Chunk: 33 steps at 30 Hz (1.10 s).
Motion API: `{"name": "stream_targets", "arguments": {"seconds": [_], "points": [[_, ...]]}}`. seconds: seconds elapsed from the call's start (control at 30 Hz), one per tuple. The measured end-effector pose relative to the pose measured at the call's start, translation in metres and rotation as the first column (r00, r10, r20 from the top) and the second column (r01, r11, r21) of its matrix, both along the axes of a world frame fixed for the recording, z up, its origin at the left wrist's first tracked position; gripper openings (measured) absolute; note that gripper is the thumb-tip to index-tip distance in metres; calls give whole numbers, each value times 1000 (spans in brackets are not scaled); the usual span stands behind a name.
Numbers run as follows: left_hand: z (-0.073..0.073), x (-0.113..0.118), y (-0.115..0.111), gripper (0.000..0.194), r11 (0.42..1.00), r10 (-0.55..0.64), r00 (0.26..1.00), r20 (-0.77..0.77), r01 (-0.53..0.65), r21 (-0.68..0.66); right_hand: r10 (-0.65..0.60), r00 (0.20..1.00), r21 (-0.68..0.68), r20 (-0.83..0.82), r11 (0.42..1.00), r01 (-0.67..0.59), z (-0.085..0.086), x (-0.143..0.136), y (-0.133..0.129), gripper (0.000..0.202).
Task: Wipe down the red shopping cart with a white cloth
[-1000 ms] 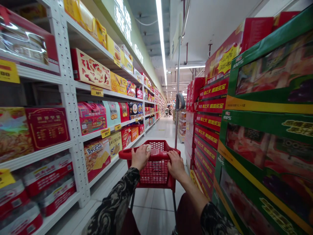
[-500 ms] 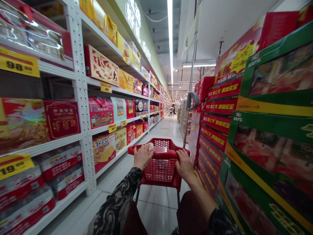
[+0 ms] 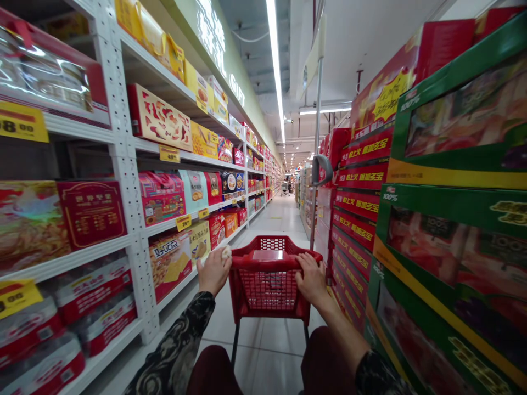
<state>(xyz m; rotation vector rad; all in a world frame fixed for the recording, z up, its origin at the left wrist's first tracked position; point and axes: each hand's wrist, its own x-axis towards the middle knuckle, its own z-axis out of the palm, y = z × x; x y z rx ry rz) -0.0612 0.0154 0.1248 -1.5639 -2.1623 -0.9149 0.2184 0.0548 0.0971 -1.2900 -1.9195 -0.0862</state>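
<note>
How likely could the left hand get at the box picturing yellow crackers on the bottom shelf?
Probably yes: the shelf is open in front, and nothing visible stands between the left hand and the box. It holds a small white item, though, which could hinder its grip.

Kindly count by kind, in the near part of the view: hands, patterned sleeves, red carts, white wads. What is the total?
Hands: 2 (left hand, right hand)
Patterned sleeves: 2
Red cart: 1
White wad: 1
Total: 6

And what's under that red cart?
Below the red cart, pale floor tiles and its dark legs show. The person's knees cover the legs' lower ends, so any wheels are hidden.
</note>
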Motion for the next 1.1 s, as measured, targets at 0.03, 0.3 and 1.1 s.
{"name": "stream_targets", "arguments": {"seconds": [0.03, 0.3, 1.1], "points": [[0, 1, 1, 40, 1000, -8, 1000, 8, 8, 0, 8, 1000, 5, 6, 1000, -8, -1, 0, -1, 47], [4, 53, 14, 34, 970, -241, 969, -58, 242, 15, 0, 999, 22, -35, 1000, 1, -1, -2, -5, 48], [14, 149, 15, 34, 851, -522, 807, -276, 515, -104, -11, 975, 44, -223, 999, 21, 0, 10, 13, 61]]}}
